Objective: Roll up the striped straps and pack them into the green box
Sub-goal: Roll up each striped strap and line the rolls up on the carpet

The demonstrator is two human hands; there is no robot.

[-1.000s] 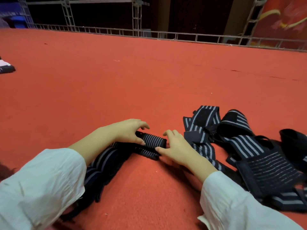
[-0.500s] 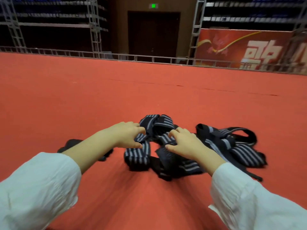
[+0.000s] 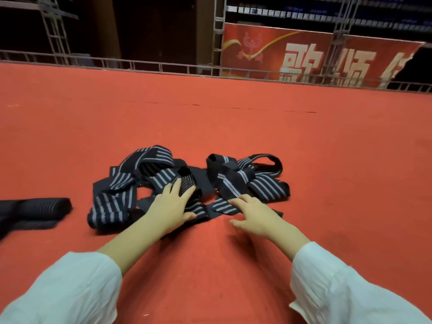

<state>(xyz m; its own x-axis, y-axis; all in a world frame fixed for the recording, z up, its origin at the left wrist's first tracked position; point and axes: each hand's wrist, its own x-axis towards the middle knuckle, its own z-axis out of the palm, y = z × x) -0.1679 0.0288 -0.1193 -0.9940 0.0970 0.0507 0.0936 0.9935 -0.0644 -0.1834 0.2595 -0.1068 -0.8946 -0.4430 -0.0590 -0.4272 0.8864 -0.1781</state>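
At my far left a dark bundle (image 3: 35, 211) is lying on the red carpet (image 3: 327, 171), a little apart from the heap (faint ribbing is showing on it, but I cannot tell just what it is). Next to it the striped straps (image 3: 140, 174) are sprawling in a loose tangle, navy with pale lines, unrolled and crossing over each other on the carpet in front of me. My left hand (image 3: 171, 206) is lying on the middle of that tangle, fingers spread and fairly straight, pressing flat on a dark ribbed end, not closing round anything. My right hand (image 3: 254, 215) is reaching in beside it, fingers loosely extended and apart, the tips touching a striped end at the near edge of the heap, thumb hanging free above the carpet. Beyond it more straps are looping out to the right. White sleeves (image 3: 65, 288) are covering both my forearms.

The carpet is stretching wide and flat to a low metal railing (image 3: 140, 66). Behind that, a truss tower (image 3: 56, 31) is standing at the left before a dark wall, and a red banner (image 3: 315, 59) with pale characters is hanging at the right.
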